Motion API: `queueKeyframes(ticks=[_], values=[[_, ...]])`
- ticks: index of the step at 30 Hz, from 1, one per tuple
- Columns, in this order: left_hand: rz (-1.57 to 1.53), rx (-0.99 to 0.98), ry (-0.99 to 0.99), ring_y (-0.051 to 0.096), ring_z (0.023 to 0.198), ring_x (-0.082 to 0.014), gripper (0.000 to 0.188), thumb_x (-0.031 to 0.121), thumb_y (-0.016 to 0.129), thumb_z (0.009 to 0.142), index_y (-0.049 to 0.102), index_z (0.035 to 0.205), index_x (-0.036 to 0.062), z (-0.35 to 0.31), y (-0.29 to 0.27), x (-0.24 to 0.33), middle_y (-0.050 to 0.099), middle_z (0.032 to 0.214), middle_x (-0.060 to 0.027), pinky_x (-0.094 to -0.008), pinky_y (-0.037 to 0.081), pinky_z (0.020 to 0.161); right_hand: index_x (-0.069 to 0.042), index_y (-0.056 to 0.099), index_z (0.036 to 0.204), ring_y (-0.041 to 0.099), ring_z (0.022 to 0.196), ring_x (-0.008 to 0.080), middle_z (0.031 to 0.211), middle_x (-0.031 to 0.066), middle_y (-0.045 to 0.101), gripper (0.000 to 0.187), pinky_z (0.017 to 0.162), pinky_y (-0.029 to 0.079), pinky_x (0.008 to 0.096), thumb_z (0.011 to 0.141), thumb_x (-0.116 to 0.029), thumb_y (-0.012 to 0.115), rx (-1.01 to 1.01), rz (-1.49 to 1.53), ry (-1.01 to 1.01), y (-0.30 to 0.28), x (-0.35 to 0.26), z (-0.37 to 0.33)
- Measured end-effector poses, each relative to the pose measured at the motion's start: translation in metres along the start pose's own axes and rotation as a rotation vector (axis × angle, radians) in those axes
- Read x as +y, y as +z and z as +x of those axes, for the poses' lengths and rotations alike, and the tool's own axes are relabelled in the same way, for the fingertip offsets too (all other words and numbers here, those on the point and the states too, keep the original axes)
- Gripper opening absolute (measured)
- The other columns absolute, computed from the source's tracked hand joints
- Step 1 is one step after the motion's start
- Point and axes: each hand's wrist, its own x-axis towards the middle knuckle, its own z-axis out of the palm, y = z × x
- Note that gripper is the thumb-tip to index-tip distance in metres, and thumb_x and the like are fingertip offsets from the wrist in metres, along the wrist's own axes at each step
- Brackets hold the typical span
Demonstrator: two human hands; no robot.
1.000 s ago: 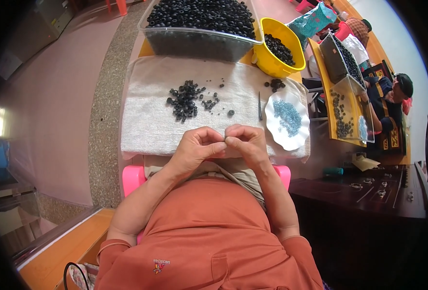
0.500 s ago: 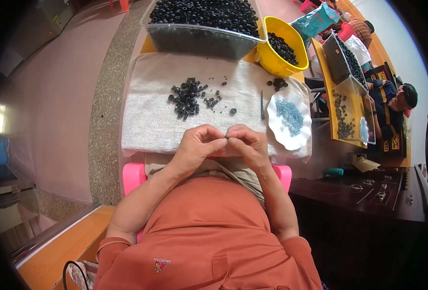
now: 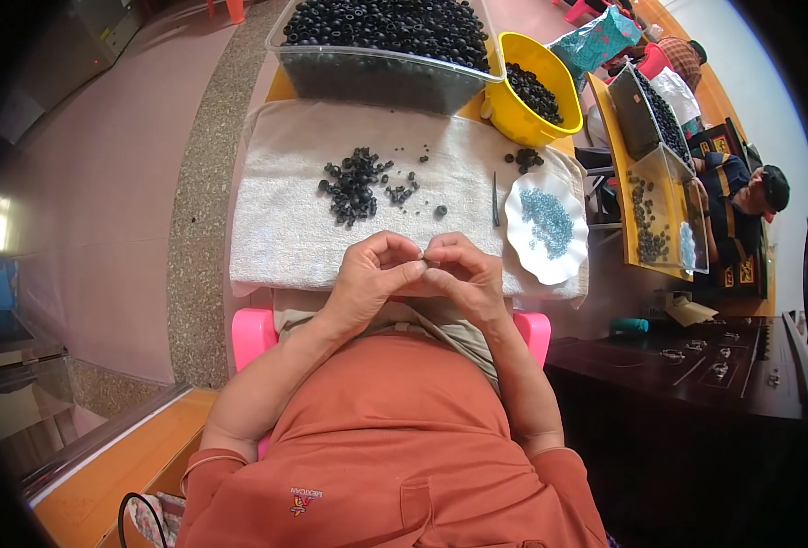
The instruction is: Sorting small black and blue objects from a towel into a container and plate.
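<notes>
1. Over the near table lies a white towel (image 3: 276, 237), the biggest thing near the hands.
2. At the far edge of the towel sits a big clear box (image 3: 367, 89), full of little black pieces with holes.
3. Just beside it, to the right, is a yellow tub (image 3: 518, 126) with more black pieces inside.
4. On the right part of the towel is a white plate (image 3: 561, 270) with a wavy rim. It holds shiny pale blue beads (image 3: 545, 221).
5. The left hand (image 3: 367, 279) and the right hand (image 3: 472, 279) meet over the near part of the towel. The left thumb and finger pinch a tiny bit. The right fingertips touch it too, but one cannot tell if they squeeze.
6. Past the hands is a loose pile of black pieces (image 3: 353, 187).
7. Between the pile and the plate lies a thin dark tool (image 3: 495, 201).
8. Smallest is the tiny dark bit (image 3: 424, 261), right between the two hands' fingertips and mostly hidden.
</notes>
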Motion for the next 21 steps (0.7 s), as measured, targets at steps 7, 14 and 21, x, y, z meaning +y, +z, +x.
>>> queueKeyframes(ticks=[7, 14, 21], values=[[-0.035, -0.005, 0.027, 0.063, 0.085, -0.0084, 0.016, 0.002, 0.069, 0.087, 0.059, 0.099, 0.0031, 0.000, 0.000, -0.002, 0.065, 0.093, -0.0032, -0.0224, 0.054, 0.076, 0.002, 0.066, 0.109, 0.058, 0.096, 0.0129, 0.111, 0.0094, 0.058, 0.030, 0.081, 0.047, 0.0229, 0.080, 0.005, 0.075, -0.002, -0.026, -0.055, 0.006, -0.002, -0.002], [-0.058, 0.008, 0.014, 0.062, 0.083, -0.0070, 0.014, 0.002, 0.069, 0.088, 0.058, 0.096, 0.0044, 0.000, 0.001, -0.001, 0.064, 0.092, -0.0023, -0.0216, 0.053, 0.074, 0.000, 0.064, 0.111, 0.061, 0.088, 0.0165, 0.105, 0.0115, 0.060, 0.039, 0.073, 0.050, 0.0251, 0.075, -0.001, 0.079, 0.048, -0.373, -0.248, 0.012, -0.001, 0.000], [-0.017, -0.001, 0.021, 0.063, 0.082, -0.0072, 0.010, 0.003, 0.068, 0.090, 0.059, 0.095, 0.0042, 0.001, -0.001, -0.003, 0.065, 0.091, -0.0028, -0.0215, 0.054, 0.072, 0.000, 0.064, 0.106, 0.065, 0.079, 0.0236, 0.096, 0.0143, 0.064, 0.037, 0.067, 0.052, 0.0295, 0.071, 0.001, 0.077, 0.183, -0.660, -0.464, 0.019, 0.002, 0.001]])
